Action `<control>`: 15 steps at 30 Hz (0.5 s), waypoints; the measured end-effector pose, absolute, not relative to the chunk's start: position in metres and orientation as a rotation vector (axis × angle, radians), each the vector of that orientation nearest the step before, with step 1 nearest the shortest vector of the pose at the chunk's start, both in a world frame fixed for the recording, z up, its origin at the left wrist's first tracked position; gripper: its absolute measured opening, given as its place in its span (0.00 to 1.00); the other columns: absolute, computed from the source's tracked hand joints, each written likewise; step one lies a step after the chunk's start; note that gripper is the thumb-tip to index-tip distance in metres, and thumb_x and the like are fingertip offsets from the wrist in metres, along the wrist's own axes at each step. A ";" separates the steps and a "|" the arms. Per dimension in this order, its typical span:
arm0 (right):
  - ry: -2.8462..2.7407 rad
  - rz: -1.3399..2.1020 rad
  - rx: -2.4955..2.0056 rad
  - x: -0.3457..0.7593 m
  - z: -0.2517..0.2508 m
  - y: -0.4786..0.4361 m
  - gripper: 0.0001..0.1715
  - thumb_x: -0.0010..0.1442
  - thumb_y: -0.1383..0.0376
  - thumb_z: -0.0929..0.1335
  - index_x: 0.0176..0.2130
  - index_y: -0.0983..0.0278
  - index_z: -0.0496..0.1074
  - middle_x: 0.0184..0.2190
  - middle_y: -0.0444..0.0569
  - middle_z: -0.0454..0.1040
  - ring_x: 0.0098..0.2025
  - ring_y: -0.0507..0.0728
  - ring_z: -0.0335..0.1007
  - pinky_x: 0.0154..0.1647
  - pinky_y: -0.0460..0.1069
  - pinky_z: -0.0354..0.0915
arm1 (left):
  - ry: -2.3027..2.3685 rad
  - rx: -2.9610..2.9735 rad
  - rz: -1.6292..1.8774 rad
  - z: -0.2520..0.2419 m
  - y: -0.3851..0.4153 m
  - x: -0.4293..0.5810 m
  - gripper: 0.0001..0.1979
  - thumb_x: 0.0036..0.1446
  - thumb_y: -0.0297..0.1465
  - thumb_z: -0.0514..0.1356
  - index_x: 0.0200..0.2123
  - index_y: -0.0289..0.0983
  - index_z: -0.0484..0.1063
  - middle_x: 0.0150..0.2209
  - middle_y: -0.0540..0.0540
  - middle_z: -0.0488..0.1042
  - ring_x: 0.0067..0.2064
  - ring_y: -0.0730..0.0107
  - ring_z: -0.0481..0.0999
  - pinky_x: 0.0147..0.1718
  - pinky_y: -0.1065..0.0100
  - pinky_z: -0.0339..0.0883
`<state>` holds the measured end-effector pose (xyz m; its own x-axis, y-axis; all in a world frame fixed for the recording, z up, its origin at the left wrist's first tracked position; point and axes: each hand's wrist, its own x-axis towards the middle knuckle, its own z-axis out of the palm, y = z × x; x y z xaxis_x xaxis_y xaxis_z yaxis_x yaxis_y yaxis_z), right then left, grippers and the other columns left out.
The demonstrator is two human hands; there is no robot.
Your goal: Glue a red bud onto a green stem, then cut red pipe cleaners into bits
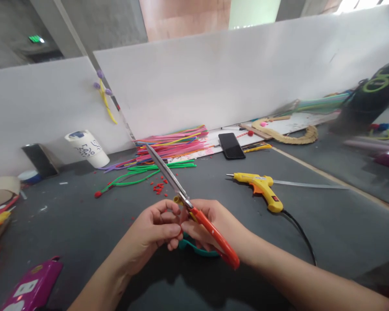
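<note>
My right hand (210,220) is closed round scissors (171,172) with long metal blades and an orange-red handle. The blades point up and away to the left, tips near the bundle of coloured stems. A teal loop (201,249) shows under the hand; I cannot tell whether it belongs to the scissors. Right beside it, my left hand (155,231) is closed, thumb and fingertips pinching a small red piece (181,233) that is mostly hidden. The right fingertips meet it there too. Small red scraps (158,186) lie on the dark table (194,185) just beyond the hands.
A yellow glue gun (261,185) lies right, its cord running toward me. Behind are a phone (231,145), pipe cleaners (171,147), green stems (149,170) and a curved cardboard piece (288,133). A white cup (89,149) stands left; a purple power strip (35,285) lies front left.
</note>
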<state>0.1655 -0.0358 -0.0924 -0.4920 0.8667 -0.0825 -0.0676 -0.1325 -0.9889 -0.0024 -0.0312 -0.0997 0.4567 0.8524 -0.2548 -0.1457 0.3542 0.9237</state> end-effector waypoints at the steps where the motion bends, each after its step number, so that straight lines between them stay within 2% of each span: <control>1: -1.438 1.711 -0.918 0.166 -0.093 -0.036 0.03 0.47 0.72 0.63 0.25 0.65 0.63 0.15 0.36 0.62 0.13 0.43 0.51 0.12 0.38 0.50 | 0.871 0.988 0.763 -0.099 -0.032 -0.002 0.09 0.45 0.26 0.63 0.32 0.35 0.67 0.21 0.51 0.69 0.19 0.81 0.66 0.18 0.79 0.58; 3: -1.455 1.714 -0.894 0.167 -0.092 -0.037 0.04 0.47 0.73 0.62 0.24 0.65 0.63 0.14 0.36 0.60 0.13 0.43 0.51 0.12 0.38 0.50 | 0.899 0.973 0.758 -0.097 -0.033 -0.001 0.05 0.48 0.30 0.61 0.27 0.33 0.69 0.19 0.51 0.69 0.17 0.82 0.65 0.17 0.79 0.57; 6: -1.492 1.703 -0.879 0.170 -0.090 -0.037 0.04 0.47 0.73 0.62 0.25 0.64 0.63 0.14 0.36 0.60 0.13 0.43 0.51 0.12 0.38 0.50 | 0.944 0.960 0.733 -0.095 -0.035 -0.001 0.09 0.47 0.33 0.61 0.21 0.32 0.70 0.17 0.49 0.69 0.16 0.82 0.64 0.15 0.79 0.57; 9: -1.505 1.685 -0.891 0.171 -0.089 -0.037 0.04 0.48 0.72 0.62 0.25 0.64 0.63 0.15 0.36 0.60 0.14 0.43 0.51 0.13 0.38 0.50 | 0.958 0.941 0.708 -0.094 -0.035 -0.001 0.07 0.42 0.31 0.64 0.23 0.32 0.72 0.17 0.49 0.70 0.16 0.81 0.65 0.15 0.78 0.57; 15: -1.598 1.592 -0.942 0.171 -0.090 -0.036 0.05 0.45 0.74 0.62 0.25 0.65 0.63 0.16 0.36 0.59 0.16 0.44 0.50 0.14 0.39 0.49 | 0.947 0.963 0.639 -0.095 -0.034 -0.001 0.06 0.44 0.30 0.63 0.23 0.33 0.72 0.17 0.50 0.70 0.16 0.80 0.66 0.14 0.78 0.58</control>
